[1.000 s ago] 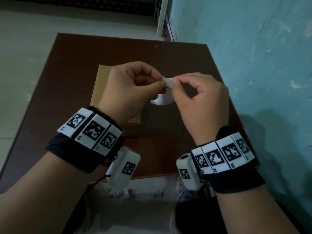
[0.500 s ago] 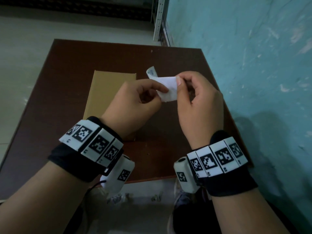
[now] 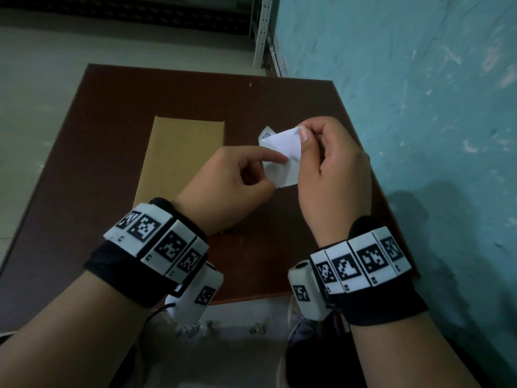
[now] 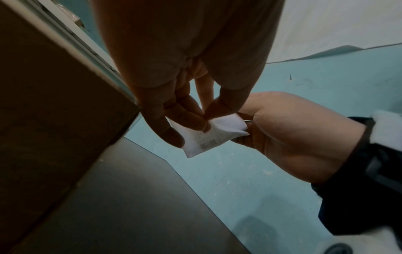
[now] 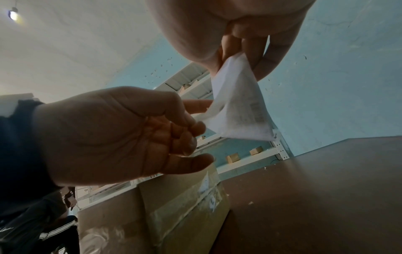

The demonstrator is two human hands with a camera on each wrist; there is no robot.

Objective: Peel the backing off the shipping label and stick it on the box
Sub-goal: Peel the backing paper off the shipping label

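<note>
The white shipping label (image 3: 284, 159) hangs in the air between both hands, right of the cardboard box (image 3: 181, 169) lying flat on the brown table (image 3: 279, 102). My right hand (image 3: 303, 138) pinches its top right corner. My left hand (image 3: 272, 168) pinches its left edge, index finger on top. In the right wrist view the label (image 5: 239, 106) has its printed side facing down, and a thin layer looks partly parted from it at the left hand (image 5: 195, 127). The left wrist view has the fingers (image 4: 191, 123) on the label (image 4: 202, 141), with the box (image 4: 43, 120) beside them.
A turquoise wall (image 3: 419, 107) runs close along the table's right side. Metal shelving (image 3: 263, 32) stands behind the far right corner. The table's near edge (image 3: 251, 296) lies under my wrists. A person's sleeve (image 5: 54, 223) shows beyond the taped box (image 5: 163, 214).
Both hands have shifted right, off the box top. The label has gone from a bunched corner pinch to a spread sheet, as my left hand has drawn down and left from the right.
</note>
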